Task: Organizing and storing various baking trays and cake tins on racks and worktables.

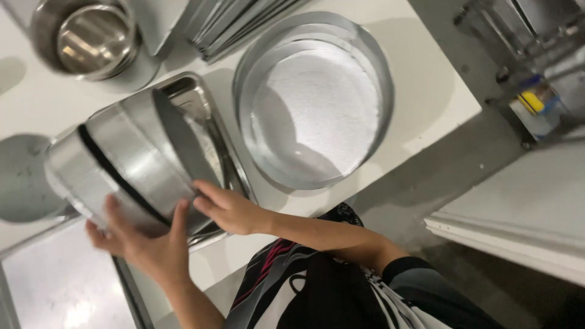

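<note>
You are looking down at a white tabletop [426, 79] crowded with metal kitchenware. Your left hand [143, 244] cups the underside of a large round metal sieve [131, 161], its grip spread open against the rim with the fingers curled up around the edge. Your right hand [228, 208] presses flat-fingered against the near side of the same sieve, so that both hands hold it tilted on its side between them. A dark band runs around the sieve's wall. The sieve hangs just above a shiny rectangular metal tray [210, 116], which shows a dusting of white powder. To the right of the tray sits a wide, shallow round pan [317, 100] with a layer of white powder spread over its bottom. At the top left stand nested steel bowls [91, 36], and a stack of flat metal sheets [237, 24] lies at the top centre. A flat baking sheet [55, 286] fills the lower left corner. Grey floor [439, 176] shows on the right.
</note>
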